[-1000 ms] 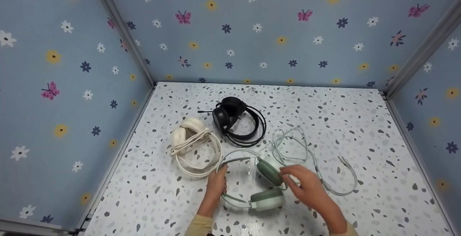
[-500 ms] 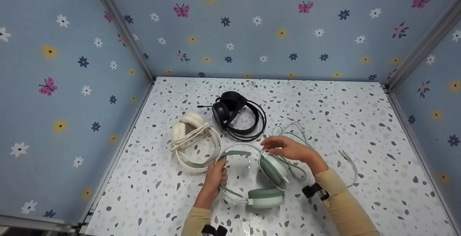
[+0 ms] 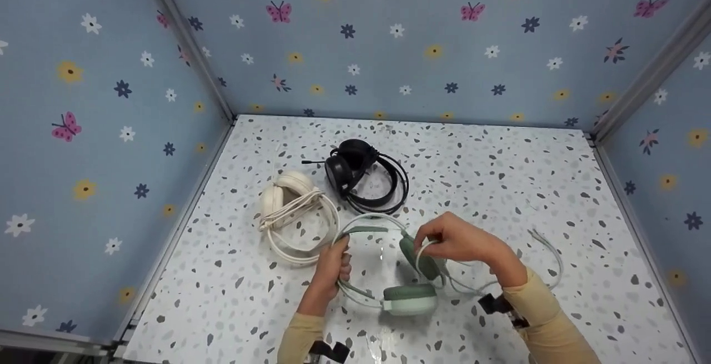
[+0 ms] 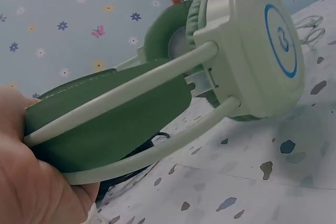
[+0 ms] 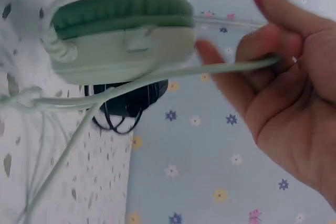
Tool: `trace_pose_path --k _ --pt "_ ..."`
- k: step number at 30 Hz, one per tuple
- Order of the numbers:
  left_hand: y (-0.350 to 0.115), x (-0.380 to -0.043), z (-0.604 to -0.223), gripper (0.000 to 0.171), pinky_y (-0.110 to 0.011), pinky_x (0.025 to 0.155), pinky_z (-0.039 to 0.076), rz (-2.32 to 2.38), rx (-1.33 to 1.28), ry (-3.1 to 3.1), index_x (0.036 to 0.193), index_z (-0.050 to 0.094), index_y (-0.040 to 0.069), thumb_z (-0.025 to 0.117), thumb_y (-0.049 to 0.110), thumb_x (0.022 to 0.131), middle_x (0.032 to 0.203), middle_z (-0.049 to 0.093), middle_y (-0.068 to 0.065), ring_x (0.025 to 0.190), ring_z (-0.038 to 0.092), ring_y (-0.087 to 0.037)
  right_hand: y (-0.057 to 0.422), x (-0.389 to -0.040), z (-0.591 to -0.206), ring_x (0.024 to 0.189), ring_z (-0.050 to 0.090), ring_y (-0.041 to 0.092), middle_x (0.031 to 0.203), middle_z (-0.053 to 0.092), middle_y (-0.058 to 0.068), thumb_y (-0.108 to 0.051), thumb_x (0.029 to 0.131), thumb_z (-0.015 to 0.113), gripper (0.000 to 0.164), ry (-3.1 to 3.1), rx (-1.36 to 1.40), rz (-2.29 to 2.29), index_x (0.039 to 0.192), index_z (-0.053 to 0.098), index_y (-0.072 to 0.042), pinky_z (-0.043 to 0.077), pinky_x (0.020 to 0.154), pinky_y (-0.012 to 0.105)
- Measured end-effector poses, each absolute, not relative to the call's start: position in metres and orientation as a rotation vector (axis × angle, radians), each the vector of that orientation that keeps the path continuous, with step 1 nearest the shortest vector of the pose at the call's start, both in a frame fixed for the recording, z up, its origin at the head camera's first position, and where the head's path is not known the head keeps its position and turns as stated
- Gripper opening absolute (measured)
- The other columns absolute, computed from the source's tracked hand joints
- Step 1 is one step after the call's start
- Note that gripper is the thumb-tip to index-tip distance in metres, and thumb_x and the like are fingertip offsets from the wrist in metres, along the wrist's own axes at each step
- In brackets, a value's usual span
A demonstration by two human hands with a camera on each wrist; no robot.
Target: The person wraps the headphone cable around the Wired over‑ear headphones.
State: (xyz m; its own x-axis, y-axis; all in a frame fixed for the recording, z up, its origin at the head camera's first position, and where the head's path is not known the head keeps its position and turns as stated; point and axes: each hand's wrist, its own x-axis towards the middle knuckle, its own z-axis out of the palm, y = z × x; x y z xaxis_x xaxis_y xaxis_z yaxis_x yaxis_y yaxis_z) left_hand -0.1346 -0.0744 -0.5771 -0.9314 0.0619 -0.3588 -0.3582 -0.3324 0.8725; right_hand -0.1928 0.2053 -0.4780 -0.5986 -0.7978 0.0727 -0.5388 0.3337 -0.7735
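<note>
My left hand [image 3: 331,268] grips the headband of the pale green headphones [image 3: 410,305], its fingers wrapped round the band. In the left wrist view, the dark green padding [image 4: 115,114] and the near ear cup [image 4: 249,51] show clearly. My right hand [image 3: 462,239] is beside the far ear cup [image 3: 417,257]. Its curled fingers hold a length of the pale green cable [image 5: 210,68], which stretches across the right wrist view. That hand hides part of the far cup in the head view.
Cream headphones [image 3: 272,202] with a bundled cable lie left of the green pair. Behind stands a black headset [image 3: 340,174] with a microphone boom. The green cable's plug end [image 3: 537,236] trails right on the speckled table [image 3: 500,169]. Patterned walls [image 3: 355,36] enclose the table.
My right hand moved from the far ear cup's side up over its back, then drew the cable rightward. The loose cable loops shifted toward the front. My left hand keeps its grip.
</note>
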Motion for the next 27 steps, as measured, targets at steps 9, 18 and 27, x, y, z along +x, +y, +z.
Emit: trace_pose_path --k 9,18,27 --pt "-0.078 -0.143 -0.561 0.042 -0.016 0.036 0.02 2.287 0.139 1.38 0.066 0.032 0.016 0.048 0.032 0.1 0.05 0.019 0.008 0.038 0.019 -0.001 0.202 -0.225 -0.476 0.053 0.029 0.008 0.061 0.032 -0.004 -0.006 0.076 0.079 0.03 2.114 -1.047 -1.294 0.075 0.05 -0.006 0.03 0.052 0.025" --pt "-0.08 -0.153 -0.567 0.031 -0.013 0.039 0.021 2.284 0.344 0.954 0.077 0.037 0.015 0.042 0.033 0.103 0.054 0.012 0.007 0.042 0.016 0.0 0.215 -0.245 -0.512 0.061 0.04 0.008 0.078 0.048 -0.001 -0.001 0.084 0.071 0.026 1.356 -0.94 -1.667 0.089 0.046 0.002 0.037 0.056 0.024" --pt "-0.091 -0.152 -0.552 0.03 -0.013 0.041 0.024 2.431 0.248 0.287 0.081 0.042 0.013 0.046 0.035 0.101 0.057 0.011 0.008 0.046 0.009 -0.001 0.216 -0.226 -0.555 0.051 0.041 0.008 0.067 0.049 -0.001 -0.015 0.101 0.052 0.016 1.667 -0.632 -1.9 0.09 0.061 -0.009 0.034 0.047 0.026"
